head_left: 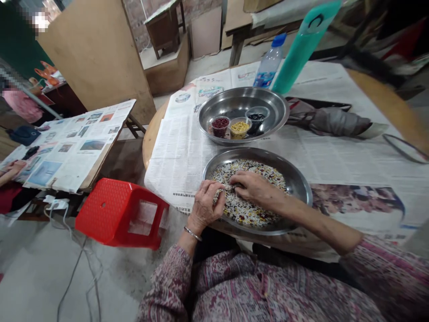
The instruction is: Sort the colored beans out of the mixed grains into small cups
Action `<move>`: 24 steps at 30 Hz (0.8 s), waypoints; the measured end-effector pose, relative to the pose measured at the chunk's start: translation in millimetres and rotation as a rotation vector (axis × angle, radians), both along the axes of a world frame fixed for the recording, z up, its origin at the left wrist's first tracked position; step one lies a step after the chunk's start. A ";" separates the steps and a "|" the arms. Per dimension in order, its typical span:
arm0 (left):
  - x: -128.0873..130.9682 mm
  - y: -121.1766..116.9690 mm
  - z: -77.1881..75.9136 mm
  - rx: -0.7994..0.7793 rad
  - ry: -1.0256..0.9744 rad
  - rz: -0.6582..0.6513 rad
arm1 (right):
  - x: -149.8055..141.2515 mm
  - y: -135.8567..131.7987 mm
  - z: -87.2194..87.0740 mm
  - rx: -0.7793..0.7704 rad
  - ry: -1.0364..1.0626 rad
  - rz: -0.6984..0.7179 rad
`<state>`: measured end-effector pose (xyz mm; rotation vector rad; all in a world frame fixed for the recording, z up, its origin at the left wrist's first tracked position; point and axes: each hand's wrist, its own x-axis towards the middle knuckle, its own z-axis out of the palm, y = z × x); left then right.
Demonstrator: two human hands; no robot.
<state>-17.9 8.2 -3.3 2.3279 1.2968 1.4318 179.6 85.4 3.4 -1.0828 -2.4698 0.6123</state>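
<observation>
A steel basin [303, 190] in front of me holds white grains mixed with yellow, dark red and black ones [250, 214]. At the basin's left rim, my left hand [206, 203] is closed, thumb and fingertips curled together; what they pinch is too small to name. My right hand [253, 188] reaches over the grains from the right, its fingers bent and closed at the grain surface, tips partly hidden. Behind stands a second steel basin [234, 100] with three clear cups: dark red beans [220, 127], yellow kernels [240, 129] and black beans [257, 117].
Newspaper [174, 152] covers the round table. A water bottle [270, 62], a teal bottle [303, 47] and a folded grey umbrella [335, 120] lie or stand beyond the basins. A red stool [110, 212] is at left, near cables [83, 250]. Another person's hand [15, 169] rests at a side table.
</observation>
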 end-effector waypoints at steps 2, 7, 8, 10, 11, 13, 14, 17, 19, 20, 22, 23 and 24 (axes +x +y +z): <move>-0.2 -0.3 -0.8 -0.010 0.004 0.002 | -3.4 -4.8 4.8 -0.092 0.028 0.052; -0.4 -1.8 -1.8 -0.025 -0.013 0.003 | -9.3 -22.1 8.4 -0.089 0.138 0.244; -0.4 -2.3 -1.8 -0.024 -0.019 0.006 | -12.3 -24.6 5.9 -0.032 0.144 0.286; -0.1 -3.4 -1.7 -0.025 -0.025 0.022 | -19.3 -25.5 -1.5 0.119 0.140 0.342; 0.0 -4.0 -1.7 -0.026 -0.025 0.035 | -22.6 -23.4 -5.8 0.200 0.134 0.354; 0.1 -4.9 -1.9 -0.030 -0.013 0.059 | -26.8 -14.2 -13.8 0.340 0.126 0.350; 0.2 -5.2 -2.1 -0.030 -0.005 0.065 | -27.3 -7.8 -17.0 0.387 0.120 0.347; 0.2 -5.7 -3.9 -0.027 0.010 0.070 | -20.2 12.9 -23.0 0.444 0.073 0.324; 0.7 -5.8 -6.4 -0.025 0.017 0.079 | -8.6 23.5 -25.8 0.428 0.030 0.280; 1.0 -5.7 -8.0 -0.027 0.025 0.086 | -1.4 27.1 -27.4 0.396 0.018 0.251; 1.3 -5.0 -11.0 -0.047 0.051 0.098 | 14.2 30.0 -31.4 0.322 0.001 0.197; 1.2 -4.4 -11.7 -0.061 0.064 0.101 | 22.1 29.3 -33.6 0.297 0.008 0.181; 0.9 -3.7 -11.3 -0.078 0.077 0.105 | 29.7 27.1 -35.5 0.285 0.023 0.165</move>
